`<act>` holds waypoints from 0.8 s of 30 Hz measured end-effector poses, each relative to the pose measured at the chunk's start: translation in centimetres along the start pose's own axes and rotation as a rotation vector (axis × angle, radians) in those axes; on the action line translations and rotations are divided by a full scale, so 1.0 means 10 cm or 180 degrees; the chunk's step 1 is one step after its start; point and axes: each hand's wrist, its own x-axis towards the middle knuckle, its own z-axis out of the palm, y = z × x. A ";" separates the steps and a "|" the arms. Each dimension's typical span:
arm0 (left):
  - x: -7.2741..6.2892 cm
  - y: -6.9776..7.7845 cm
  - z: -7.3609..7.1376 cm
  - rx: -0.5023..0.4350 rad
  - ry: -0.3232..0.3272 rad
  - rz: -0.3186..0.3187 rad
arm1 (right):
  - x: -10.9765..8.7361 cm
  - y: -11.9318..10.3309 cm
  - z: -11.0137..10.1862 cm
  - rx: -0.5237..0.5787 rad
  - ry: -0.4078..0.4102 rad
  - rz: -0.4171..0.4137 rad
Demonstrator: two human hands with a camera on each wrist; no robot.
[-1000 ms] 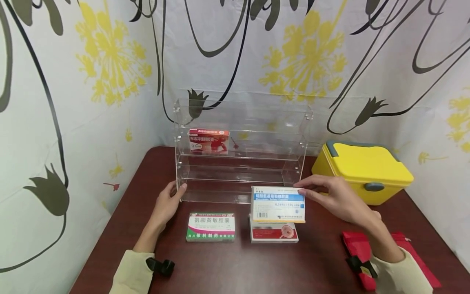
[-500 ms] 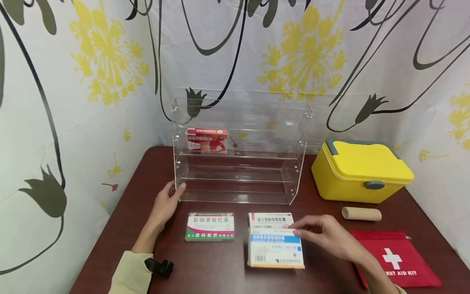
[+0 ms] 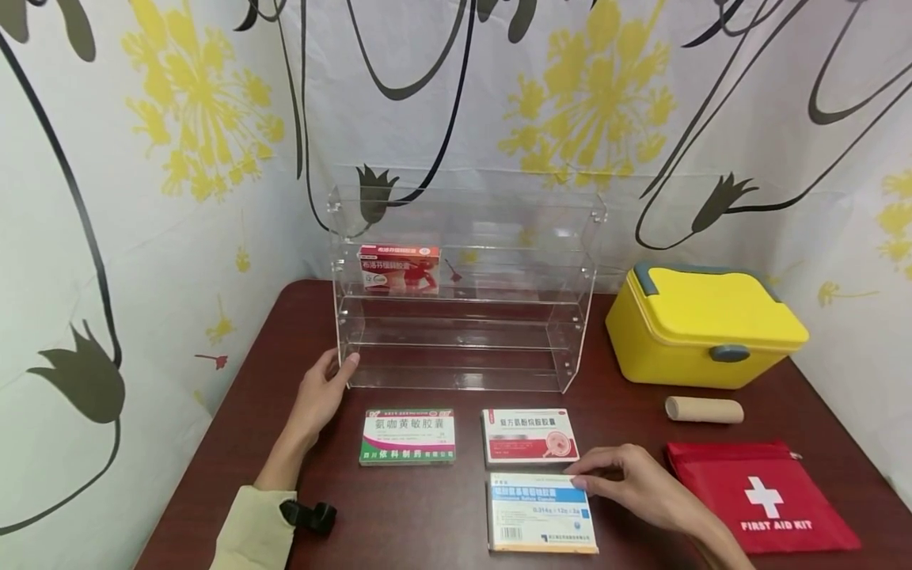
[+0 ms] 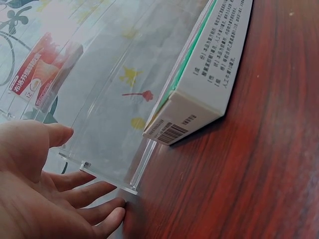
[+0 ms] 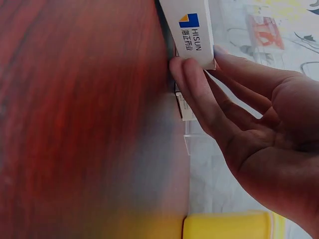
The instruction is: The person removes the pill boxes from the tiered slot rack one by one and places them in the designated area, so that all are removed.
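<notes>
My right hand (image 3: 634,483) pinches a white-and-blue medicine box (image 3: 543,514) by its upper right corner, low over the tabletop. In the right wrist view the thumb and fingers are on either side of the end of this box (image 5: 188,30). My left hand (image 3: 318,400) holds the lower left side of a clear acrylic display rack (image 3: 463,336), thumb on one side of the panel, fingers on the other. A red medicine box (image 3: 400,271) stands on an upper shelf at the left. Before the rack lie a green-and-white medicine box (image 3: 408,437) and a red-and-white one (image 3: 530,437).
At the right stands a yellow lidded box (image 3: 705,328) with a grey handle. A beige roll (image 3: 704,409) lies in front of it, and a red first aid pouch (image 3: 762,499) lies nearer. Behind the dark red table (image 3: 399,518) hangs a patterned cloth.
My right hand has brought the white-and-blue box from above the red-and-white box toward the front of the table, uncovering that box. The left hand stays on the rack.
</notes>
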 end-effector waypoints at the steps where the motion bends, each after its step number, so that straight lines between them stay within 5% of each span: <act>1: 0.00 0.00 0.00 -0.0003 0.0004 0.0000 | 0.01 0.00 0.00 -0.0005 -0.0008 -0.0012; 6: -0.02 -0.02 0.00 -0.0023 0.0036 0.0016 | 0.02 -0.02 0.00 -0.0039 -0.0010 -0.0071; 15: 0.00 -0.04 0.01 -0.0038 0.0024 -0.0001 | -0.02 -0.06 -0.19 0.0185 -0.0136 0.0196; 19: 0.01 -0.03 0.01 -0.0035 0.0041 0.0005 | 0.11 -0.25 -0.40 0.0053 0.0228 -0.0258; 24: 0.01 -0.03 0.01 -0.0042 0.0045 0.0012 | 0.60 -0.73 -0.63 -0.0455 0.0754 -0.0739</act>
